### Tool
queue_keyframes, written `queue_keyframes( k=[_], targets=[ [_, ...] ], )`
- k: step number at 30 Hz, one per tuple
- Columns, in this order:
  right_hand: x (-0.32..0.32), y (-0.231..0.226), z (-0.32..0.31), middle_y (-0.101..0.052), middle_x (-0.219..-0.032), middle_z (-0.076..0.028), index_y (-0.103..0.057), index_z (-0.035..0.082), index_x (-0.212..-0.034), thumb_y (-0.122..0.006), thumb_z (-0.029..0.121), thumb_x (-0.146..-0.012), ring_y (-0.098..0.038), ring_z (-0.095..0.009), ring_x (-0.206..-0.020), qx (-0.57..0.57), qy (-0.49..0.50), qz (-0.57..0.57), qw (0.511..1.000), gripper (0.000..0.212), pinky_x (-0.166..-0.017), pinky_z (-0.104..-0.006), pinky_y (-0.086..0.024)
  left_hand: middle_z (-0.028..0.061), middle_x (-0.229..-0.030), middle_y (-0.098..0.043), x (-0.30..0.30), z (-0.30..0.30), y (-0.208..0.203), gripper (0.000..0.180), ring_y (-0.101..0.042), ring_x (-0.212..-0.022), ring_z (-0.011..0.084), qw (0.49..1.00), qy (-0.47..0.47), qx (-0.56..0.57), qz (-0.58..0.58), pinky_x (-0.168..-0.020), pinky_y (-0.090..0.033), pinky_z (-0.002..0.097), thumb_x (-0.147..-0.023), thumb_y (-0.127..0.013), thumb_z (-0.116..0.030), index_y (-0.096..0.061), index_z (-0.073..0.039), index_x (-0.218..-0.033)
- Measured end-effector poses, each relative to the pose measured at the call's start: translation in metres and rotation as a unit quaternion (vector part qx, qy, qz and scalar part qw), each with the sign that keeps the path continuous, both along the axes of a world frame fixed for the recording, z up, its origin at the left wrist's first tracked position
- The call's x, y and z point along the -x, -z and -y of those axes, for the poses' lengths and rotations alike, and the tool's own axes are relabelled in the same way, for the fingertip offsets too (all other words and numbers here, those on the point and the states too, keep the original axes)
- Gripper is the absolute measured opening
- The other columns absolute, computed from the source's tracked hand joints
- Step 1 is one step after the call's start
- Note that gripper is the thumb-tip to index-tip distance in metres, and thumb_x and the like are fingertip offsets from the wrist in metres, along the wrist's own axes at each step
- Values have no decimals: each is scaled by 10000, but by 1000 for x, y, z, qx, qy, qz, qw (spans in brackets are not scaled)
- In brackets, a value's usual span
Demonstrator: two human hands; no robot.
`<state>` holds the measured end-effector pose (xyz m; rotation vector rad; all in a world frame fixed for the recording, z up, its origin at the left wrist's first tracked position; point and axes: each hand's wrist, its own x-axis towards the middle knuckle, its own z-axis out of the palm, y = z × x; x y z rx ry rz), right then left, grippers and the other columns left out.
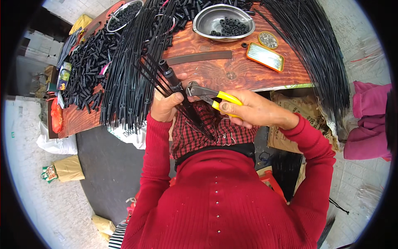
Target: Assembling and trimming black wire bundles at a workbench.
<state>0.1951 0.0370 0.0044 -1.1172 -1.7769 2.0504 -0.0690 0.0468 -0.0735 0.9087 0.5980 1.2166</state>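
My left hand (166, 106) is closed round a black plastic tube (171, 74) with a collar at its upper end, together with several thin black rods that fan out beside it. In my right hand (253, 108) are pincers (207, 93) with yellow handles and a dark metal head. The jaws of the pincers are at the side of the tube, close to my left fingers; whether they bite on anything is too small to tell. Below my left hand the dark rod ends hang over the red checked cloth (190, 133) on my lap.
A wooden table (199, 74) carries a steel bowl (224, 10) of small black rings, an orange-rimmed tin (265, 57) of pins and a round tin (268, 40) of metal bits. Bundles of black rods (128, 74) lie left and right (315, 50). Black tubes (85, 79) are heaped at left.
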Motion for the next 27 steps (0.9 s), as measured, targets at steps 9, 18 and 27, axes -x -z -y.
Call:
queue_keyframes(
  k=[9, 18, 27],
  targets=[
    [-12, -35, -16, -498, -625, 15, -552, 40, -1040, -486, 434, -1022, -432, -36, -438, 0, -68, 28, 997, 400, -402, -200, -361, 269, -1159, -639, -18, 7, -14, 710, -613, -799, 179, 997, 47, -53, -1, -775, -515, 323, -897, -703, -387, -425, 63, -1370],
    [-13, -51, -22, -504, -637, 10, -547, 39, -1035, -467, 458, -1022, -437, -35, -442, 13, -95, 79, 992, 427, -407, -199, -355, 96, -871, -596, -17, 13, -14, 626, -533, -747, 149, 995, 59, -79, -5, -681, -430, 293, -953, -622, -400, -460, 74, -1328],
    [-17, -64, -24, -507, -633, 5, -543, 43, -973, -472, 438, -1019, -451, -43, -438, 16, -121, 87, 989, 404, -404, -207, -359, 80, -827, -586, -22, 18, -17, 604, -533, -714, 134, 993, 48, -90, -60, -658, -424, 276, -964, -590, -441, -503, 77, -1262]
  ],
)
